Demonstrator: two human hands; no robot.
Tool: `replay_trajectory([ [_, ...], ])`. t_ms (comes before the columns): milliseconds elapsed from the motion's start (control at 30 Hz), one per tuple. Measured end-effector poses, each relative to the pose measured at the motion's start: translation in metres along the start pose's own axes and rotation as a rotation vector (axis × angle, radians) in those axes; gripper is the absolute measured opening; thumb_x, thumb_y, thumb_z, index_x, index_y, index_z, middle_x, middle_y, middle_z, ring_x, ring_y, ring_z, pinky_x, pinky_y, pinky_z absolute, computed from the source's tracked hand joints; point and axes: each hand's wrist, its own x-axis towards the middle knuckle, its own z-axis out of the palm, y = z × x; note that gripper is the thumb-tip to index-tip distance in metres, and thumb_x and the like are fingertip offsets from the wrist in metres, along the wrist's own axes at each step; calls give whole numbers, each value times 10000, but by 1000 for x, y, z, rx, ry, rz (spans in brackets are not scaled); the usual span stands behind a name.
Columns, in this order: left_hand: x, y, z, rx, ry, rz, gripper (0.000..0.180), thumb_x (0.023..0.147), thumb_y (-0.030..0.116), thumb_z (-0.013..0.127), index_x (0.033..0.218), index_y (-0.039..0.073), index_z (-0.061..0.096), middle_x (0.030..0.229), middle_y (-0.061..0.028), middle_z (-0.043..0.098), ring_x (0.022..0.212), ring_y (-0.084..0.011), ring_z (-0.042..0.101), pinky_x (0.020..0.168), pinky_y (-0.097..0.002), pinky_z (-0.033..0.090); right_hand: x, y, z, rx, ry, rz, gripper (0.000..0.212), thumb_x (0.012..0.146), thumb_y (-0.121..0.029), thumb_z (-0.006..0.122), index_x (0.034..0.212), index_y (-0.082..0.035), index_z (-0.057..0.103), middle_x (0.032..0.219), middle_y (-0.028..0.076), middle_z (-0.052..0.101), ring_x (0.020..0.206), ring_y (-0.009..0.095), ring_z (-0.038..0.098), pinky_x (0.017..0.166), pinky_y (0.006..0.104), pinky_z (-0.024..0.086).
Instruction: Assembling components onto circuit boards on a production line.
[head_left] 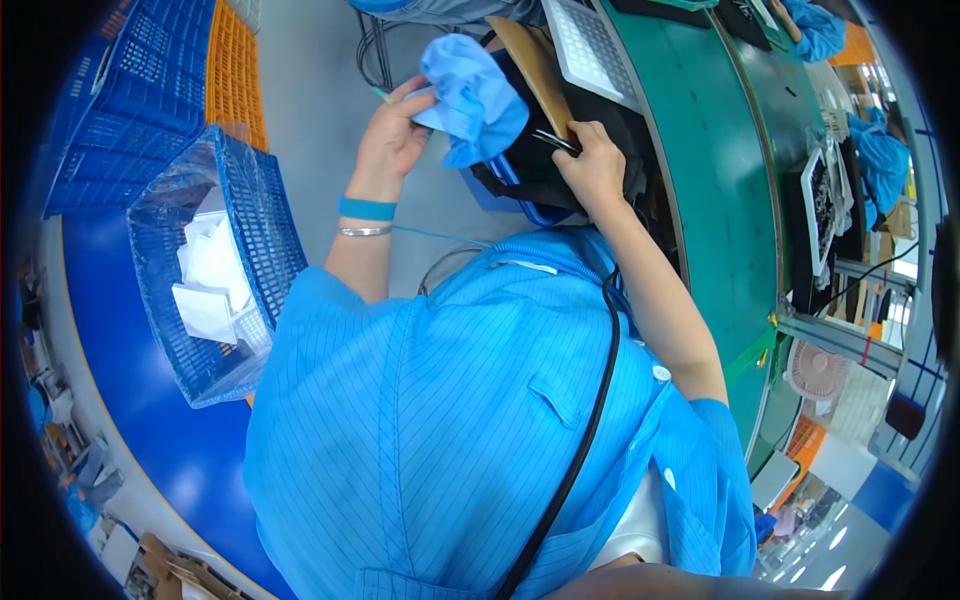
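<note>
My left hand point(395, 130), with a blue band and a silver bracelet at its wrist, pinches a crumpled light blue cloth point(478, 100) in the air. A small green-tipped item point(382, 95) shows by its fingers; whether it is held cannot be made out. To the right, my right hand point(592, 165) is closed round dark tweezers point(556, 142), their tips pointing left. That hand is beside a brown board point(530, 60) and over an open black bag point(635, 130), whose inside is mostly hidden.
A green workbench point(715, 190) runs along the right, with a white perforated tray point(590, 50) at its near edge. At left stands a blue plastic-lined crate point(265, 200) of white pieces, beside stacked blue crates point(130, 120) and an orange crate point(235, 85). Co-workers sit beyond the bench.
</note>
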Motion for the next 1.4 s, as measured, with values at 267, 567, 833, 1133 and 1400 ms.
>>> replay_trajectory([
  [267,32,-65,39,1229,121,482,768,681,137,810,1349,-17,463,1146,-290,653,1066,-414,656,913,-450,535,0,6,0,115,22,5,425,722,-130,717,1116,25,684,1043,159,668,879,329,675,822,379,540],
  [567,114,-131,76,2046,-601,428,408,848,178,648,1242,73,632,1114,-156,721,1036,-387,680,864,-451,563,-2,4,5,198,60,-25,414,708,-72,715,1105,40,676,1050,165,667,874,324,686,803,361,552],
  [833,167,-174,73,2112,-641,613,344,876,188,615,1199,78,657,1116,-150,722,1052,-381,675,871,-442,560,-4,6,9,211,66,6,429,696,-63,710,1111,38,670,1076,149,661,880,314,689,791,349,560],
  [1133,184,-191,49,2190,-636,836,291,906,198,579,1151,84,686,1117,-144,723,1070,-374,669,877,-431,557,-5,8,9,201,78,-36,454,702,-104,705,1138,17,665,1165,146,642,919,348,683,804,378,563],
  [1400,123,-134,63,1865,-413,796,251,917,150,512,1023,91,732,1061,-124,734,1068,-363,655,847,-437,548,-10,17,4,202,47,-2,469,713,-125,702,1157,17,652,1199,174,628,996,387,665,855,421,557],
])
